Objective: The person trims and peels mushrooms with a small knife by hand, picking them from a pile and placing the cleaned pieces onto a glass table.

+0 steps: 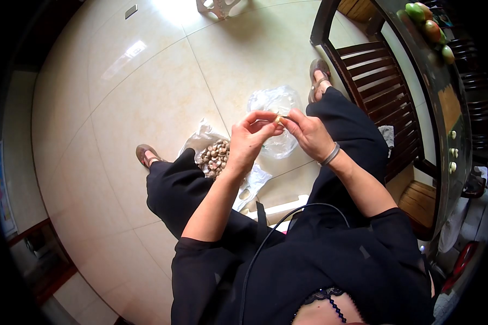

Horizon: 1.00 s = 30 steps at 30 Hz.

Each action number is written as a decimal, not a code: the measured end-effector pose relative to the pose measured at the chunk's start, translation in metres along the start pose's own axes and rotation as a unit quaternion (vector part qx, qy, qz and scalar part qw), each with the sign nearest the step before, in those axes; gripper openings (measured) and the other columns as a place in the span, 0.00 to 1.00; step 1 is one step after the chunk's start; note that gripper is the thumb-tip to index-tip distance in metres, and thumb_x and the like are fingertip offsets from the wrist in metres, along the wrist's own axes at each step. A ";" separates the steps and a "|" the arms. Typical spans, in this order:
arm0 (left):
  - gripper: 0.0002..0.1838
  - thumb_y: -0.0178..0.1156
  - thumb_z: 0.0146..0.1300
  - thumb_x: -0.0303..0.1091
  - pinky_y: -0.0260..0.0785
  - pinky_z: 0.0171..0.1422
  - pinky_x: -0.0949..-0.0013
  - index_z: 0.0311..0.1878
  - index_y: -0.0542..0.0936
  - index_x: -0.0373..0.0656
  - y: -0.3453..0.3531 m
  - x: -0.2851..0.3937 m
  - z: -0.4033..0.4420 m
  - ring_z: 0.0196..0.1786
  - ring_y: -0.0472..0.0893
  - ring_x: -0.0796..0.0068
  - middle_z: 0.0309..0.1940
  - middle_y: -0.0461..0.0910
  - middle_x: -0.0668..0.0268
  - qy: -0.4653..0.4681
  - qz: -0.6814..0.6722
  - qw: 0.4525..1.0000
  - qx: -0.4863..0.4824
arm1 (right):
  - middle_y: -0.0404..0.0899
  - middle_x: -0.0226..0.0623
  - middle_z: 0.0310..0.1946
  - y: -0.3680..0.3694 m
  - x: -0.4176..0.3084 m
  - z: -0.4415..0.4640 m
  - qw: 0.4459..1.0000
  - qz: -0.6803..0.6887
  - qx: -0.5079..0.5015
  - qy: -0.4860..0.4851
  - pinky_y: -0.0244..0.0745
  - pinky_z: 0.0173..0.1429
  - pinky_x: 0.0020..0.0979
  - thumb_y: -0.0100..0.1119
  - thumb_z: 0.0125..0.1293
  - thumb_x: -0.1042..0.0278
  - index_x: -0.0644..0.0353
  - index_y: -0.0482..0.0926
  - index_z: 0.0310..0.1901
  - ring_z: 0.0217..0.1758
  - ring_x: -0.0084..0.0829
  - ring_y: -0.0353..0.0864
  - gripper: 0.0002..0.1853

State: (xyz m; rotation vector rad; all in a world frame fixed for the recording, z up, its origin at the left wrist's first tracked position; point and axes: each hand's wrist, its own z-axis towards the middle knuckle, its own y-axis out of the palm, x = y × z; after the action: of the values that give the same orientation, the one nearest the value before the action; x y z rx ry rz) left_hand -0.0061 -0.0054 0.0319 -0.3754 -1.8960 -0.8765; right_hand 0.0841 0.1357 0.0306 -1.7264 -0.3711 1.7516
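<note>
My left hand (253,136) and my right hand (310,134) meet in front of me over the floor. The fingers of my left hand pinch a small pale yellowish piece (278,119); its kind is too small to make out. My right hand is closed against it, thumb and fingertips touching the piece. A thin dark edge shows at the right fingertips, and I cannot tell what it is. Beneath my hands is a clear plastic bag (265,99), partly hidden. Left of it lies an open white plastic bag (203,132) of small, round, brown-and-whitish things (216,157).
A dark slatted wooden chair (377,73) stands at right beside a dark table (425,89) with several red-green fruits (432,31) and small pale pieces (453,151). A plastic stool (218,7) is at the top. A flat phone-like object (131,11) lies on the tiles.
</note>
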 end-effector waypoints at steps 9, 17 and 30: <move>0.07 0.55 0.58 0.24 0.73 0.40 0.72 0.38 0.75 0.31 -0.005 -0.008 0.002 0.32 0.79 0.71 0.33 0.78 0.58 -0.078 -0.057 0.995 0.026 | 0.74 0.50 0.25 0.007 0.008 -0.002 1.000 -0.003 -0.002 -0.027 0.70 0.29 0.43 0.48 0.63 0.61 0.58 0.69 0.34 0.27 0.50 0.75 0.09; 0.11 0.56 0.55 0.20 0.72 0.42 0.73 0.43 0.72 0.31 -0.013 -0.024 0.002 0.35 0.77 0.71 0.36 0.77 0.59 -0.158 -0.228 0.960 0.044 | 0.74 0.48 0.20 0.008 0.006 -0.002 1.000 -0.015 -0.008 0.004 0.69 0.29 0.45 0.46 0.64 0.57 0.58 0.66 0.33 0.27 0.51 0.75 0.12; 0.16 0.55 0.56 0.21 0.71 0.43 0.75 0.49 0.71 0.29 -0.010 -0.023 0.003 0.36 0.76 0.72 0.38 0.77 0.60 -0.186 -0.279 0.942 0.011 | 0.74 0.47 0.18 0.007 0.005 -0.001 0.999 -0.034 0.003 0.005 0.69 0.27 0.45 0.43 0.65 0.56 0.57 0.67 0.33 0.24 0.50 0.75 0.12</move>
State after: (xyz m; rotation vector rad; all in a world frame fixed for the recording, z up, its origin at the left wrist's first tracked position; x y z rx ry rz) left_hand -0.0036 -0.0077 0.0070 0.0274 -2.4191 -1.2152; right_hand 0.0837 0.1335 0.0219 -1.6982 -0.4141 1.6924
